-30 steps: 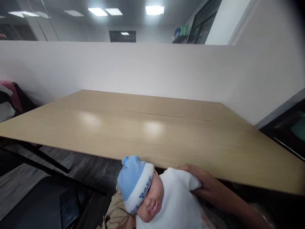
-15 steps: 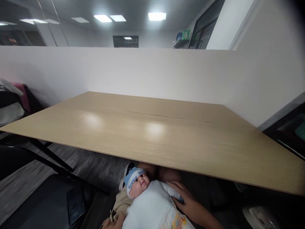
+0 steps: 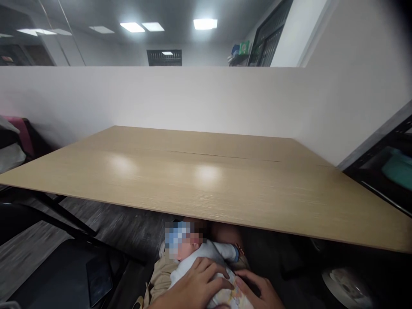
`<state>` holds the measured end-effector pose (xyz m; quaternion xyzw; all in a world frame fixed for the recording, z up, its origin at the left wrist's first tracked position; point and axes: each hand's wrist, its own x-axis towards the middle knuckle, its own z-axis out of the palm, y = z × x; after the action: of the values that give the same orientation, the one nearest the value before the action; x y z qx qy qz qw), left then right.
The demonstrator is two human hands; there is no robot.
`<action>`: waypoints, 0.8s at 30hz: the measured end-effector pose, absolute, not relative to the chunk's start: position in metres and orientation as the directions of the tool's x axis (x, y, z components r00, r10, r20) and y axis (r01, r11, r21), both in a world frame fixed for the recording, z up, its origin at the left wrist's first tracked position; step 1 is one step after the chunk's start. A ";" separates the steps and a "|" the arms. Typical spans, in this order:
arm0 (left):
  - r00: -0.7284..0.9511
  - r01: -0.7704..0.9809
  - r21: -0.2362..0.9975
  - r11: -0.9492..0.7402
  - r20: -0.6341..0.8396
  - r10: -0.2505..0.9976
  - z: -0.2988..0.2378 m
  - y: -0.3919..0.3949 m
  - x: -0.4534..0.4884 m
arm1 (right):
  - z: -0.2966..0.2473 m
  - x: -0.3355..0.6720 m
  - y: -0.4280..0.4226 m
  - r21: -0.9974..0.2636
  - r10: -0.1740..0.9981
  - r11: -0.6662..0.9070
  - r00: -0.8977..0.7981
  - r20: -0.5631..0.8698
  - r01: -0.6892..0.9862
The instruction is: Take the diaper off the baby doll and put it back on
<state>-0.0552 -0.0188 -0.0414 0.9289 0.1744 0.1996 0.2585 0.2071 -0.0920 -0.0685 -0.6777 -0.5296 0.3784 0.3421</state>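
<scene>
At six o'clock the doll (image 3: 189,262) lies in the lap, shirt (image 3: 222,249) already on, left hand (image 3: 200,281) and right hand (image 3: 260,291) touching its patterned diaper (image 3: 233,298), grip and fastening both impossible to tell.

Doll (image 3: 210,249) on lap (image 3: 162,274), before table (image 3: 225,184); phone (image 3: 99,281) on chair (image 3: 54,274), left.

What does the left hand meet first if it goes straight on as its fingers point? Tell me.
Most likely the right hand: the left hand points across the doll's printed white covering toward it. Depth is hard to judge, so it might pass above.
</scene>
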 end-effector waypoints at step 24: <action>0.916 0.203 0.877 -0.435 -0.014 0.400 0.024 -0.028 -0.090 | -0.045 0.199 -0.069 -0.848 0.999 0.017 -0.051 -0.011 0.529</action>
<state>-0.0899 -0.0278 0.0243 0.8412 0.1794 0.0985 0.5006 0.1994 -0.0692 -0.0453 -0.6045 -0.6319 0.3550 0.3306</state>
